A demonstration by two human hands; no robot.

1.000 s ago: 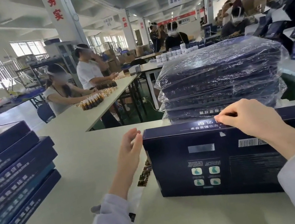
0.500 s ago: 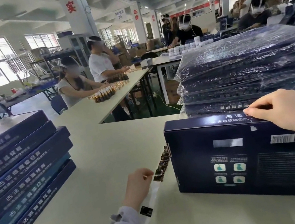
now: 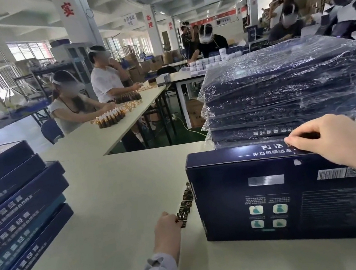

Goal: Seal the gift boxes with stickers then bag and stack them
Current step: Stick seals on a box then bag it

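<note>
At a packing-room table (image 3: pixel 116 193), a worker's right hand (image 3: pixel 332 141) curls over the top edge of a dark blue gift box (image 3: pixel 278 198) and holds it standing on its long side, printed back panel toward the camera, while the left hand (image 3: pixel 166 228) closes its fingertips on the near end of a strip of dark stickers (image 3: pixel 186 201) lying on the table just beside the box's left end. The job looks to be partway through. Right behind the upright box rises a stack of bagged boxes (image 3: pixel 283 87) in crinkled clear plastic, several high, apparently finished. At the left edge of the table waits a pile of bare boxes (image 3: pixel 16 206) with no plastic on them, so sealing, bagging and stacking seem to lie ahead for those. The box in hand wears no bag, and whether its flap already carries a seal cannot be told from here. The reach for the strip suggests a sticker is the step in hand
</note>
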